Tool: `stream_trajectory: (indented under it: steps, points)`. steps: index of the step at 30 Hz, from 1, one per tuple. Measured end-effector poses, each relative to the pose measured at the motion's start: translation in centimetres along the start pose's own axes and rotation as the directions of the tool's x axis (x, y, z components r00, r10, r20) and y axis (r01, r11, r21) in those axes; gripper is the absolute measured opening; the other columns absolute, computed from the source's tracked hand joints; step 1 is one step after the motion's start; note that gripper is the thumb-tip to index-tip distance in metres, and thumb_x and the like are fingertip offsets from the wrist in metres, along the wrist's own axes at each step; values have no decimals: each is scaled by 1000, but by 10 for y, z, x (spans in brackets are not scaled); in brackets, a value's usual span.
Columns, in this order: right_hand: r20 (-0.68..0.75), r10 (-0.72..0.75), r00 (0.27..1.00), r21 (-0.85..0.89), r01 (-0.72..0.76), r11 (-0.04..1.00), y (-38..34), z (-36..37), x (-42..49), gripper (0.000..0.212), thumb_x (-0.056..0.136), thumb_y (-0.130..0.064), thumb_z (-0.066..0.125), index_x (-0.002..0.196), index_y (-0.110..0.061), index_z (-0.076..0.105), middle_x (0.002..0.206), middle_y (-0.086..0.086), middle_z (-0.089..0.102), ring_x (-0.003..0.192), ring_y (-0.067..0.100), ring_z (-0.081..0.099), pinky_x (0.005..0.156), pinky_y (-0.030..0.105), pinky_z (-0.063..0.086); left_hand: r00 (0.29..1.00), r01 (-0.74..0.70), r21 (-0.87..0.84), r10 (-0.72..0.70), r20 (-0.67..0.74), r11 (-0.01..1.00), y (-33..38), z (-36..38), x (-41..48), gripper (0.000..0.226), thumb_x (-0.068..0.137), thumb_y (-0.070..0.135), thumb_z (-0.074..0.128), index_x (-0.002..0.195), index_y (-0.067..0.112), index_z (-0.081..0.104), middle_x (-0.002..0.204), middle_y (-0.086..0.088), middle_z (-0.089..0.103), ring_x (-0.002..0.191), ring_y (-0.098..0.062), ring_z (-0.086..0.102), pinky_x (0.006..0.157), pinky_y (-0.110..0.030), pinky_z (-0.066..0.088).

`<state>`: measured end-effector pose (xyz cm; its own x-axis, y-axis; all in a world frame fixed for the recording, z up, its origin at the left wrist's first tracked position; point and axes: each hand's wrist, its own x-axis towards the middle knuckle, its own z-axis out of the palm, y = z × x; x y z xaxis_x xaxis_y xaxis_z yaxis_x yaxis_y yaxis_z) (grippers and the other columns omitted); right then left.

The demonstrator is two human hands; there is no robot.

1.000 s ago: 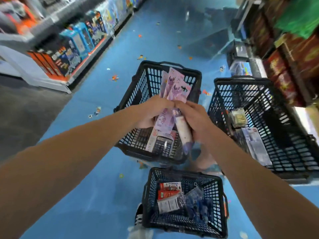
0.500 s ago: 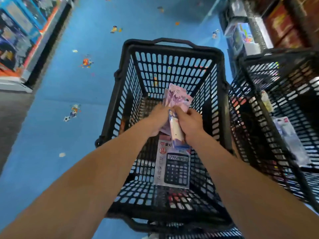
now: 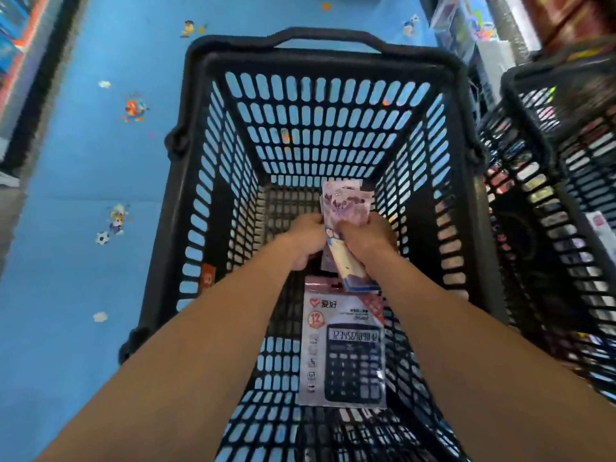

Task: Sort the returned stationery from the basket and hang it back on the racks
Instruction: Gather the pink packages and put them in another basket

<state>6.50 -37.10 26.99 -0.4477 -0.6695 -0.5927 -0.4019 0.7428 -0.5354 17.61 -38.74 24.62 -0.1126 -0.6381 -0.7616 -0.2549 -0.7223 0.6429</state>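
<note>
Holds both arms deep in the black basket (image 3: 320, 63), left hand (image 3: 305, 240) and right hand (image 3: 366, 240) curled side by side round the lower ends of a fan of purple packets (image 3: 346, 203). Pinches, in the right, a white-and-blue packet (image 3: 348, 266) slanting down toward the wrist. Shows a calculator pack (image 3: 343, 351) just below the hands, top edge under that packet; cannot tell whether held or lying.

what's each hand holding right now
Left hand: grips the pink card packs.
Right hand: grips the white-and-blue pack.

Blue cartoon-printed floor (image 3: 83, 168), flanking shelves (image 3: 20, 45)
</note>
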Motion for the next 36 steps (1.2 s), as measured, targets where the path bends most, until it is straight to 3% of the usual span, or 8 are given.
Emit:
stream_trajectory:
  steps: [6, 9, 15, 19, 23, 26, 29, 36]
  points:
    - [-23, 39, 999, -16, -39, 999, 2, 11, 0, 39, 87, -52, 69, 108, -19, 68, 104, 3, 71, 88, 25, 65, 70, 29, 46, 1000, 20, -94, -21, -5, 995, -3, -2, 2, 11, 96, 4, 66, 95, 12, 72, 79, -8, 72, 69, -21, 65, 64, -29, 49]
    - [-67, 39, 997, -7, -39, 999, 2, 14, -6, 56, 88, -53, 69, 125, -13, 56, 115, 2, 62, 100, 25, 60, 73, 30, 38, 997, 81, -173, -79, 19, 982, -4, -6, -4, 7, 96, 8, 69, 91, 11, 73, 77, -9, 72, 64, -20, 64, 64, -29, 51]
    - [-217, -41, 975, 72, 57, 996, -17, 3, -30, 47, 104, -43, 51, 133, -6, 47, 134, 17, 54, 120, 34, 56, 85, 37, 45, 988, 128, -225, -144, -54, 966, 6, -16, -25, 34, 91, 4, 67, 58, 13, 68, 70, -10, 70, 65, -25, 64, 68, -33, 51]
    - [-197, -62, 979, 89, 81, 993, -33, -16, -51, 35, 108, -35, 44, 116, -5, 61, 117, 19, 65, 87, 27, 55, 67, 31, 36, 985, 111, -237, -139, -106, 965, 20, -20, -52, 21, 93, 12, 63, 72, 11, 64, 73, -10, 70, 64, -24, 64, 61, -27, 51]
    - [-147, -92, 985, 118, 110, 987, -53, -39, -76, 32, 109, -27, 41, 122, -4, 60, 124, 21, 64, 114, 36, 61, 87, 39, 48, 978, 78, -293, -131, -165, 953, 40, -29, -77, 41, 100, 44, 50, 93, 10, 71, 101, -22, 77, 93, -39, 74, 92, -49, 57]
    - [-101, -119, 988, 156, 134, 979, -70, -62, -92, 28, 106, -15, 45, 129, -2, 55, 132, 21, 59, 123, 35, 57, 93, 39, 48, 997, 20, -350, -45, -62, 937, 70, -27, -113, 68, 103, 65, 35, 108, 8, 71, 95, -22, 77, 83, -35, 76, 80, -43, 59]
    - [-112, -156, 981, 198, 176, 964, -83, -88, -106, 27, 104, -10, 50, 129, -2, 54, 131, 20, 61, 121, 34, 60, 93, 39, 50, 995, -105, -379, 95, -44, 920, 101, -22, -144, 58, 103, 56, 38, 83, 10, 66, 70, -13, 73, 58, -26, 70, 61, -26, 52]
    - [-236, -304, 923, 354, 373, 858, -88, -184, -115, 23, 103, -7, 46, 119, -3, 61, 119, 14, 67, 114, 31, 60, 83, 29, 37, 950, -306, -179, 286, -130, 935, 167, 34, -202, 13, 94, 10, 57, 82, 15, 58, 70, -8, 64, 61, -25, 66, 57, -28, 53]
